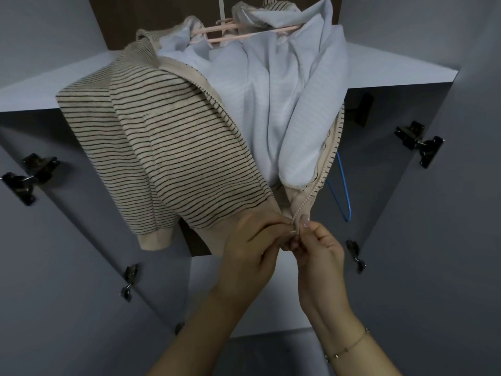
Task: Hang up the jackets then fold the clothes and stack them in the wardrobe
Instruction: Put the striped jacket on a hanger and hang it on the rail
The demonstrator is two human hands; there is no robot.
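— Any brand, label or writing to read on the striped jacket?
— None that can be made out. There are small dark marks on the beige strip inside the right front edge, by the zipper, but they are too small to tell as letters.
— Where is the jacket?
— It hangs on a pink hanger inside the open wardrobe, in front of the upper shelf. It is unzipped, so the pale lining shows between the two fronts. The striped sleeve hangs on the left, cuff down.
— And the hands?
— Both reach up from below and meet at the bottom hem, where the two zipper ends come together. The left hand has its fingers curled, pinching the left zipper end. The right hand pinches the right end between thumb and forefinger, its other fingers curled beneath. The fingertips of the two hands touch or nearly touch.
— Anything else nearby?
— A blue hanger hangs behind the jacket's right side, and a thin bracelet sits on the right wrist. Dark hinges show on the opened doors.
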